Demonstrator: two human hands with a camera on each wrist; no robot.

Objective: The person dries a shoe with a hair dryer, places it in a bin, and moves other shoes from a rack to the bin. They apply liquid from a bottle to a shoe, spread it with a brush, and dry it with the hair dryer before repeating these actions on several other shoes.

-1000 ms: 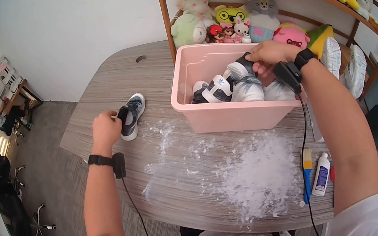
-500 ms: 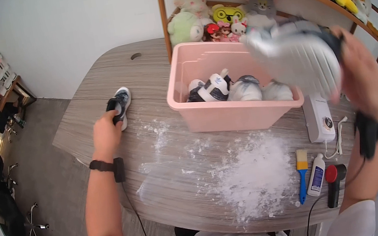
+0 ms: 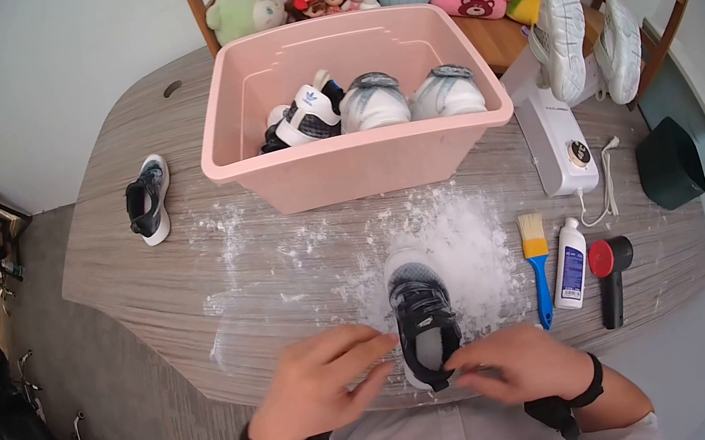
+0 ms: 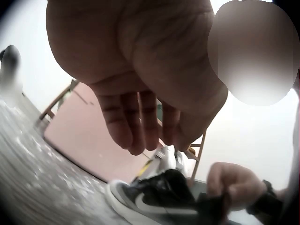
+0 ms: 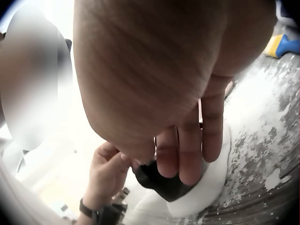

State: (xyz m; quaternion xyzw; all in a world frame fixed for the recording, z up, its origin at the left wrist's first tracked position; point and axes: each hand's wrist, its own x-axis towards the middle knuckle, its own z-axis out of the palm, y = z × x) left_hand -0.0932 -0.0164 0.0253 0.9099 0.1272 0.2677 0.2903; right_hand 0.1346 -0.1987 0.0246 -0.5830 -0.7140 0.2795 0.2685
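A dark grey shoe with a white sole (image 3: 425,311) stands on the table near the front edge, its toe pointing away. At its heel, my right hand (image 3: 526,365) pinches the collar between thumb and finger, as the left wrist view also shows on the shoe (image 4: 164,201). Just left of the opening is my left hand (image 3: 323,383), its fingers extended and holding nothing; in its own wrist view the fingers of the left hand (image 4: 136,75) hang above the shoe. A similar dark shoe (image 3: 149,200) stands alone at the table's left.
Behind is a pink bin (image 3: 344,174) with several shoes. White powder (image 3: 469,237) lies across the table (image 3: 150,303). To the right are a brush (image 3: 538,267), a white bottle (image 3: 570,266), a black-and-red tool (image 3: 610,278) and a white device (image 3: 558,146) holding two shoes.
My right hand has brought the shoe from the bin down to the table's front. My left hand has let go of the other shoe and moved right. The head view has shifted.
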